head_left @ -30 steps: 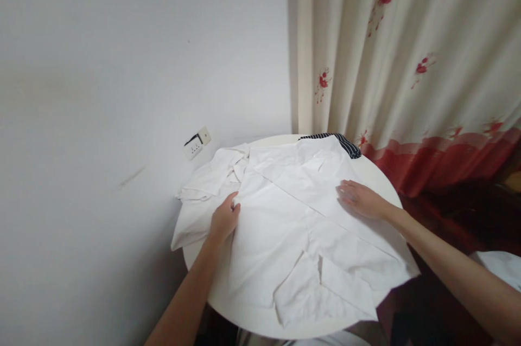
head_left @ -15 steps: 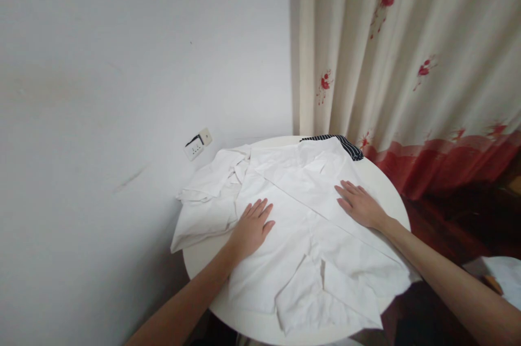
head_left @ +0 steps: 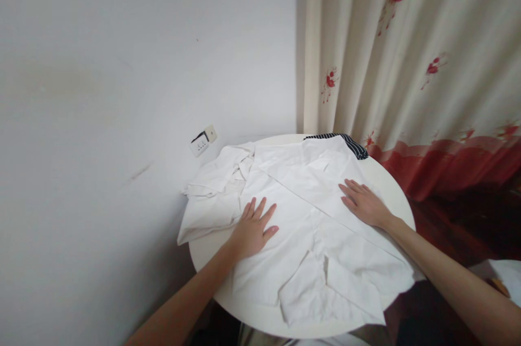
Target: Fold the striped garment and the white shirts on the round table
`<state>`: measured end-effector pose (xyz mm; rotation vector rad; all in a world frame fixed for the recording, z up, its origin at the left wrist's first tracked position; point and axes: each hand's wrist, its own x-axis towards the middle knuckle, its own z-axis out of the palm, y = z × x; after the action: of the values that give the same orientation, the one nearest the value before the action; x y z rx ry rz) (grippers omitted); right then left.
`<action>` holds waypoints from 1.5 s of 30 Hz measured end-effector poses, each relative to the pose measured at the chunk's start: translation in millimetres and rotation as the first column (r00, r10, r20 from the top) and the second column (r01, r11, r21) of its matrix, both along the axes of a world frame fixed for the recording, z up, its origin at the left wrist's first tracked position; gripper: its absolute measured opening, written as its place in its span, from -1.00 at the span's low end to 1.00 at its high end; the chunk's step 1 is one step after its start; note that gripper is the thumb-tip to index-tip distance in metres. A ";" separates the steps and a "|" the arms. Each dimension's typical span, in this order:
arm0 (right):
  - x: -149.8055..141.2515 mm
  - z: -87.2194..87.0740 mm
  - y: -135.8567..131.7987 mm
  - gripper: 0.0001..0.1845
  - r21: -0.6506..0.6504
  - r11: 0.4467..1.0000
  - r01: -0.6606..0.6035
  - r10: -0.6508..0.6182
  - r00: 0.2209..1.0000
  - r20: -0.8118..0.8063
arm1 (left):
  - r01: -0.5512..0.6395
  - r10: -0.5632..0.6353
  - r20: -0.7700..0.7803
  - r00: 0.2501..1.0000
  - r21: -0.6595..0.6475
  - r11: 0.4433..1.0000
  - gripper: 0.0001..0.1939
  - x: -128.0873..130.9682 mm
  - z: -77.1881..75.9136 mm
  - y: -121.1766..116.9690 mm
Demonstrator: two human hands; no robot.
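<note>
A white shirt [head_left: 309,237] lies spread over a round white table [head_left: 391,188], folded in at the sides, with one part hanging off the table's left edge. My left hand [head_left: 252,229] lies flat on the shirt's left half, fingers spread and open. My right hand [head_left: 364,204] rests flat on the right half, fingers stretched out along a fold line. Neither hand holds anything.
A dark striped garment [head_left: 354,145] peeks from under the shirt at the table's far edge. A cream curtain [head_left: 407,64] with red flowers and a red band hangs behind on the right. On the left are a grey wall and a socket [head_left: 202,141].
My left hand let go of the shirt's left edge, moved right onto the cloth and opened flat. My right hand stayed flat on the right half.
</note>
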<state>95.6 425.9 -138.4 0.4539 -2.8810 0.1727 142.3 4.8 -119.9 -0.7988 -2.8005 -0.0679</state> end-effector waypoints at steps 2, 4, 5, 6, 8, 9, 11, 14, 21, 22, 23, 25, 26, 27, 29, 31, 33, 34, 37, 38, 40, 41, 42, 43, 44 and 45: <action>-0.9 -1.0 0.6 -0.36 -0.002 1.000 0.003 -0.003 1.000 -0.003 | -0.033 0.033 -0.015 0.999 0.003 0.999 -0.32 2.8 -0.4 -0.1; -1.7 -1.8 1.0 -0.36 -0.003 1.000 0.007 -0.007 1.000 -0.004 | -0.030 0.030 -0.010 0.999 0.004 1.000 -0.32 6.7 0.0 -0.3; -1.9 -2.1 1.1 -0.37 -0.002 1.000 0.007 -0.007 1.000 -0.006 | -0.017 0.017 -0.006 1.000 0.002 1.000 -0.33 9.5 0.5 -0.6; -2.0 -2.3 1.1 -0.37 0.000 1.000 0.006 -0.006 1.000 -0.008 | 0.004 -0.004 -0.001 1.000 -0.002 1.000 -0.35 12.9 1.2 -1.2; -1.6 -2.7 0.9 -0.37 0.004 1.000 -0.001 0.001 1.000 -0.012 | 0.055 -0.055 0.009 0.998 -0.014 0.998 -0.37 21.1 2.9 -3.3; -1.2 -2.8 0.9 -0.36 0.005 1.000 -0.007 0.007 1.000 -0.017 | 0.079 -0.079 0.015 0.997 -0.019 0.997 -0.37 25.7 4.0 -4.6; -0.5 -2.8 0.8 -0.37 0.004 1.000 -0.016 0.016 0.999 -0.030 | 0.122 -0.121 0.030 0.992 -0.021 0.992 -0.37 34.1 6.3 -7.2; -0.6 -0.8 0.6 -0.41 -0.008 1.000 -0.011 0.010 0.998 -0.057 | 0.150 -0.152 0.061 0.986 0.036 0.988 -0.34 42.6 10.3 -9.2; 20.9 6.4 -12.9 -0.49 -0.090 0.994 -0.057 0.048 0.994 -0.096 | 0.243 -0.275 0.210 0.938 0.168 0.955 -0.42 52.2 23.6 -9.5; 30.8 6.2 -16.2 -0.49 -0.111 0.989 -0.093 0.083 0.992 -0.091 | 0.245 -0.280 0.225 0.933 0.171 0.954 -0.42 55.1 24.9 -10.4; 42.3 5.8 -19.2 -0.49 -0.132 0.982 -0.137 0.127 0.989 -0.081 | 0.244 -0.279 0.239 0.930 0.167 0.955 -0.42 58.9 26.0 -11.5; 67.3 5.4 -22.9 -0.47 -0.179 0.960 -0.217 0.210 0.976 -0.054 | 0.232 -0.265 0.264 0.928 0.148 0.961 -0.39 68.7 28.2 -13.3; 79.4 6.0 -23.3 -0.47 -0.208 0.949 -0.238 0.235 0.971 -0.044 | 0.229 -0.259 0.277 0.925 0.138 0.964 -0.37 74.5 29.8 -13.6; 90.4 7.6 -22.7 -0.47 -0.238 0.939 -0.247 0.247 0.969 -0.034 | 0.229 -0.260 0.291 0.921 0.136 0.964 -0.35 80.8 32.1 -13.0; 108.3 13.6 -19.8 -0.49 -0.309 0.922 -0.233 0.238 0.971 -0.023 | 0.243 -0.283 0.320 0.904 0.159 0.957 -0.30 93.6 39.5 -8.4; 121.9 23.5 -17.9 -0.49 -0.383 0.901 -0.205 0.211 0.977 -0.029 | 0.274 -0.329 0.338 0.882 0.200 0.941 -0.26 104.7 49.5 1.7; 134.3 35.7 -21.4 -0.49 -0.434 0.876 -0.209 0.214 0.976 -0.038 | 0.315 -0.380 0.344 0.859 0.230 0.921 -0.23 112.7 58.2 16.8; 141.0 41.9 -25.8 -0.49 -0.446 0.864 -0.232 0.238 0.970 -0.044 | 0.340 -0.406 0.347 0.845 0.237 0.910 -0.22 115.5 60.8 25.4; 162.8 55.7 -46.7 -0.47 -0.416 0.833 -0.365 0.397 0.918 -0.011 | 0.401 -0.461 0.375 0.804 0.229 0.887 -0.13 121.3 57.7 50.1; 169.7 57.6 -54.3 -0.45 -0.393 0.824 -0.408 0.453 0.891 0.025 | 0.408 -0.462 0.381 0.801 0.218 0.887 -0.11 122.9 53.7 56.5; 180.7 56.7 -66.6 -0.39 -0.350 0.819 -0.455 0.518 0.849 0.108 | 0.409 -0.451 0.383 0.806 0.190 0.892 -0.07 126.2 43.9 64.9; 184.5 54.3 -70.7 -0.35 -0.334 0.824 -0.457 0.523 0.841 0.140 | 0.409 -0.446 0.380 0.811 0.178 0.895 -0.04 127.8 39.2 66.9; 187.2 51.4 -73.2 -0.30 -0.321 0.833 -0.450 0.517 0.841 0.162 | 0.412 -0.445 0.373 0.814 0.170 0.895 -0.01 129.1 35.3 67.7; 188.9 48.2 -74.4 -0.25 -0.311 0.842 -0.440 0.506 0.845 0.175 | 0.417 -0.448 0.365 0.816 0.166 0.894 0.01 130.1 32.4 67.6; 189.8 45.3 -74.6 -0.19 -0.303 0.850 -0.431 0.496 0.849 0.183 | 0.423 -0.454 0.356 0.817 0.167 0.891 0.04 130.9 30.5 67.0; 190.1 43.0 -74.1 -0.12 -0.297 0.855 -0.425 0.490 0.851 0.191 | 0.427 -0.460 0.347 0.817 0.169 0.888 0.05 131.3 29.6 66.2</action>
<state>285.7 351.8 -95.4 1.1480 -2.8783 0.7094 273.7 71.0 -90.3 -1.5541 -2.8514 -0.4631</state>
